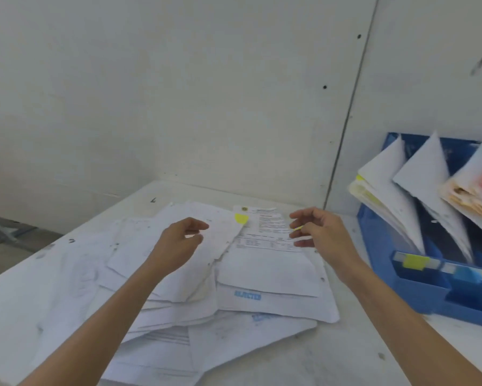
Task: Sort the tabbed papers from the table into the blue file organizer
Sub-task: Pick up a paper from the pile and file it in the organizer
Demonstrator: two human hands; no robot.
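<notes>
Yellow shows as a small sliver against the curled fingers (298,234) of the right hand (322,231), which sit parted at the right edge of a printed white paper sheet (264,235); whether they clamp that edge cannot be told. The left hand (178,240) curls its thumb and fingers nearly together over a plain white paper sheet with a round yellow tab (241,218) at its far corner, and a grip on it cannot be confirmed either. Both sheets lie on top of a loose heap of white tabbed papers (234,310), fanned at differing angles, their edges overlapping and reaching close to the near edge of the white table (331,355). Bare tabletop runs along the right of the heap. Beyond that strip stands the blue plastic file organizer (418,288), near the right hand but apart from the heap, with bundles of filed white papers (429,174) leaning in its slots and a yellow label (413,261) on its front rail. A pale wall (206,93) closes the table's far edge.
</notes>
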